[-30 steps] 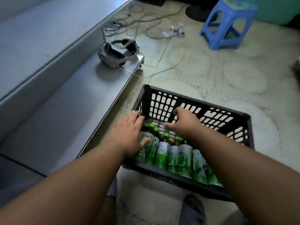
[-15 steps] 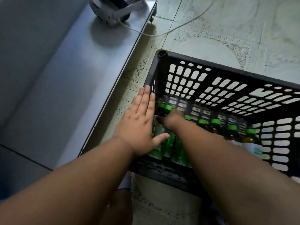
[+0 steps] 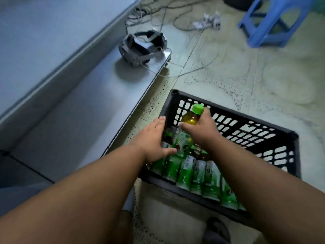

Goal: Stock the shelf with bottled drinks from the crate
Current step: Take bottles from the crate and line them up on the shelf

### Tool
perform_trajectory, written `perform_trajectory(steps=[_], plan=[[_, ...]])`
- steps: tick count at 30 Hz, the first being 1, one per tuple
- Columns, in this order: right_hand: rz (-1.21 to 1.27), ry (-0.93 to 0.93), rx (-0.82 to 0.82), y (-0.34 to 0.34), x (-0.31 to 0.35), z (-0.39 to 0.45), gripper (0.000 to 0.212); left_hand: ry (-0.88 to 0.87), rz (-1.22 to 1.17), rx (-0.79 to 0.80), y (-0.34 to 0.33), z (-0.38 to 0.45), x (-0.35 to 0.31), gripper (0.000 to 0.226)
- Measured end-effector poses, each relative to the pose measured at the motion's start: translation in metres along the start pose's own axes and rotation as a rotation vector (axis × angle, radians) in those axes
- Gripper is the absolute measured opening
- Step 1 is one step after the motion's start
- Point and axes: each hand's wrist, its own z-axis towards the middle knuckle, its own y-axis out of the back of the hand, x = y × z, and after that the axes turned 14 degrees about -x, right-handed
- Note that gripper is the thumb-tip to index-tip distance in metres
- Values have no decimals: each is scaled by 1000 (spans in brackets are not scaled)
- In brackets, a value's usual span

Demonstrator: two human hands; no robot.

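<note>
A black slotted crate (image 3: 249, 131) stands on the floor and holds several green-labelled bottled drinks (image 3: 198, 173) along its near side. My right hand (image 3: 202, 131) grips one bottle (image 3: 192, 117) with amber liquid and a green cap, raised above the others near the crate's far-left corner. My left hand (image 3: 153, 140) lies flat with straight fingers on the crate's left rim and the nearest bottles. The metal shelf (image 3: 79, 110) runs along the left, just beside the crate.
A grey headset (image 3: 142, 47) sits on the shelf's far end, with a cable trailing to the floor. A blue plastic stool (image 3: 274, 20), a power strip (image 3: 207, 23) and loose cables lie on the tiled floor beyond. My foot (image 3: 216, 231) is near the crate's front.
My right hand has closed round a bottle and lifted it up out of the row. The left hand stays flat at the crate's left edge. The view has tilted back up.
</note>
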Motion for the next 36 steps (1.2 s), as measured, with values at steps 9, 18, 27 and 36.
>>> perform_trajectory(steps=[9,18,27,36], plan=[[165,649,130,62,201,-131,58,166,-405,-464,142,-119,-1,76],[193,934,262,71,315,-273,57,271,-255,-731,248,-276,28,109],[195,977,342,-5,356,-257,55,416,-155,-736,252,-260,93,113],[187,967,325,-127,399,-168,57,727,141,-662,239,-170,183,114]])
